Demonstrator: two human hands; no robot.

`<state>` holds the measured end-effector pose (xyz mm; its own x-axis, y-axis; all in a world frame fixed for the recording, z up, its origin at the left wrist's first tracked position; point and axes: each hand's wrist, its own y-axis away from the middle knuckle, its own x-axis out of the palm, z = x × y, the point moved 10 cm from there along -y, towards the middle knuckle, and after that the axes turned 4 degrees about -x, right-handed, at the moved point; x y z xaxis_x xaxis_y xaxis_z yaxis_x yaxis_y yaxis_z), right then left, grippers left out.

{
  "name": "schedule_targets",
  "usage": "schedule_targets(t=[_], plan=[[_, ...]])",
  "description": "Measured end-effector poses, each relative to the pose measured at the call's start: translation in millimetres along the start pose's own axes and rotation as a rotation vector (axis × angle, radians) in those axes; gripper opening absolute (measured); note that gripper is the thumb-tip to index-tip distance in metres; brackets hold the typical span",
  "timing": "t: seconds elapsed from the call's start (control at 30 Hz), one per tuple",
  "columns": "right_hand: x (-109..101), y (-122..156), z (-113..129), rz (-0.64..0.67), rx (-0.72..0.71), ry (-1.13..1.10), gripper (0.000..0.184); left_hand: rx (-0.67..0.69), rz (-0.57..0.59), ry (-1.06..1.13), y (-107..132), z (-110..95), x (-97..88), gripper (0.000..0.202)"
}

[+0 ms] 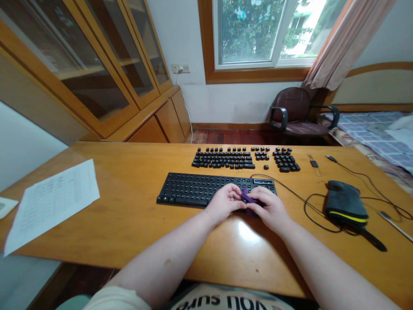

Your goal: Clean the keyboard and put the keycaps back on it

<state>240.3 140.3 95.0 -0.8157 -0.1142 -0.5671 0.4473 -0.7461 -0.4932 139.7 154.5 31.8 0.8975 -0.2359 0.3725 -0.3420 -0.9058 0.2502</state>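
Because rows presumably preserve order, keys (pixel 222 160) lie at 1 o'clock from our keyboard (pixel 190 188) | we pinch purple cloth (pixel 247 196), left hand (pixel 224 202) and right hand (pixel 271 206)

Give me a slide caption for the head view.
Both hands hold a purple cloth over a keyboard, keycaps laid out beyond it on the desk.

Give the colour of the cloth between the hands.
The cloth is purple; head view shows it.

Purple cloth (pixel 248 197), black keyboard (pixel 189 188) (honey-brown desk (pixel 129 215))
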Motion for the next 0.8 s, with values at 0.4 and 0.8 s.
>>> schedule_targets(t=[0.4,0.8], plan=[[-6.0,2.9,-1.2,-0.048,-0.025,-0.003,0.022,0.029,-0.013,0.002,2.0,0.0,-0.5,0.039],[2.4,2.8,5.5,0.034,-0.104,0.024,0.031,0.016,-0.044,-0.046,0.3,3.6,-4.9,0.027]])
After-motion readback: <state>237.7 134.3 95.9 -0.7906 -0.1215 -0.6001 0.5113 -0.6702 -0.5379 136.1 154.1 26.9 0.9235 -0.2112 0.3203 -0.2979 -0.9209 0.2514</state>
